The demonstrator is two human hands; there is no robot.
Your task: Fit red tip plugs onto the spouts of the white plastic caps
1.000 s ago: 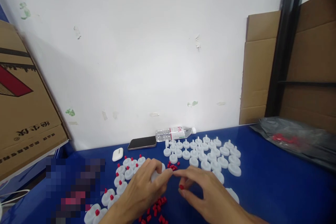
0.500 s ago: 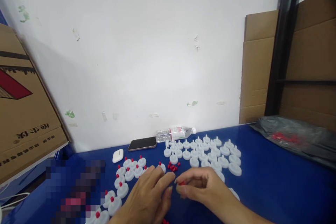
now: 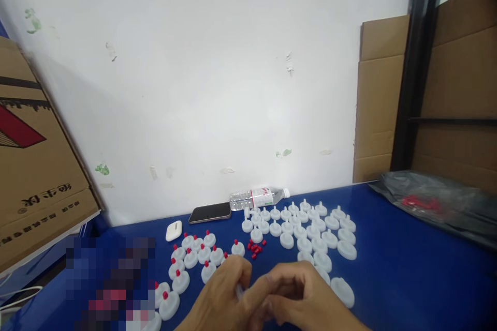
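Observation:
My left hand (image 3: 223, 297) and my right hand (image 3: 301, 289) meet low in the middle, fingertips touching. In my left hand's curled fingers shows a slim part of a whitish plastic piece (image 3: 239, 292); the rest is hidden. My right hand is closed in a pinch, its fingertips behind my left fingers, so the small red cap seen in it earlier is hidden. Just beyond lies a loose pile of small red caps (image 3: 255, 249). White round spouted lids with red tips (image 3: 180, 282) stand to the left. White spouted lids without red tips (image 3: 305, 244) stand to the right.
At the wall lie a plastic bottle (image 3: 260, 197), a phone (image 3: 210, 212) and a white earphone case (image 3: 174, 230). A plastic bag (image 3: 430, 201) with red pieces lies at the right on the blue tabletop (image 3: 411, 269). A cardboard box (image 3: 39, 165) stands left.
My hands have come together and moved slightly down. The red cap between my right fingertips has gone out of sight. A whitish piece now shows in my left hand.

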